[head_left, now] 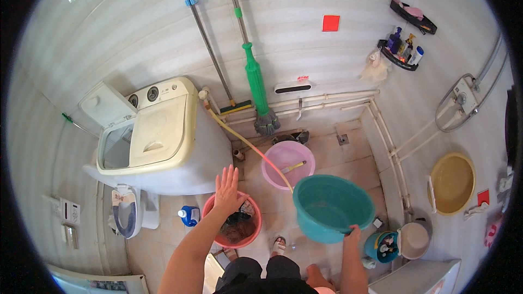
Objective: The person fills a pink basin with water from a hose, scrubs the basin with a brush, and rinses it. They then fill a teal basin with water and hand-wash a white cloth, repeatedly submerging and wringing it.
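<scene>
My right hand (353,235) grips the near rim of a teal plastic basin (332,207), which is lifted and tilted toward me, with a little water in it. My left hand (227,189) is open, fingers spread, held above a red basin (213,209) on the floor that holds dark wet clothes. A pink basin (283,159) stands behind them with a yellow hose (245,141) running into it from the washing machine (163,141), whose left lid is raised.
A green mop (256,81) and a squeegee lean on the back wall. A blue detergent bottle (189,216) stands left of the red basin. At right are a yellow basin (452,183) on the wall, a small teal bucket (381,246) and wall pipes.
</scene>
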A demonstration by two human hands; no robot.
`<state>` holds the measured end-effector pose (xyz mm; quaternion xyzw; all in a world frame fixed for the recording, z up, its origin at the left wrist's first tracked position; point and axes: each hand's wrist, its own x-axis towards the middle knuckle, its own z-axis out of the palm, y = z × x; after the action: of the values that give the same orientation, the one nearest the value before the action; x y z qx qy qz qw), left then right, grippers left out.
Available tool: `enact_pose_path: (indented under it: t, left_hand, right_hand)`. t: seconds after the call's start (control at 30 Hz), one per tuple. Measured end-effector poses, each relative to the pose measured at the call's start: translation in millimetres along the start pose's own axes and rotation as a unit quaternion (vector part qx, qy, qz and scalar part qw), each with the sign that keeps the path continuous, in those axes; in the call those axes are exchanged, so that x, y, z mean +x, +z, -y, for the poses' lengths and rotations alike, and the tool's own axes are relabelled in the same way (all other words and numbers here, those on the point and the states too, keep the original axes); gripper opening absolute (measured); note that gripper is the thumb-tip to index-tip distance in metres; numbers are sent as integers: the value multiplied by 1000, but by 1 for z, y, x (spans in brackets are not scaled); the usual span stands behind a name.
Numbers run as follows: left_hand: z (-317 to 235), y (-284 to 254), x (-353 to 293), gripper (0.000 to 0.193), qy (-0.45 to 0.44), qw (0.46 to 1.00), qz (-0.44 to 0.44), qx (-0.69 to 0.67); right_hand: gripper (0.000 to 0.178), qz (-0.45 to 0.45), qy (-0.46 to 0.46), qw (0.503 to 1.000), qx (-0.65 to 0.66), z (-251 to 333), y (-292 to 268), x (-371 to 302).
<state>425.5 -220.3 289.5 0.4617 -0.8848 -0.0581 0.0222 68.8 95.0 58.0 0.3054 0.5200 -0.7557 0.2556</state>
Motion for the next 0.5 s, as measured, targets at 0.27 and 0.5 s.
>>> enact_pose_path:
  t: [0.27, 0.5]
  left_hand:
    - [12, 7, -17, 96, -39, 999, 8, 10]
    - [35, 7, -36, 96, -50, 999, 12, -1]
  right_hand:
    - [15, -3, 5, 1000, -1, -8, 13, -6]
    - [14, -28, 32, 998, -53, -10, 9, -10]
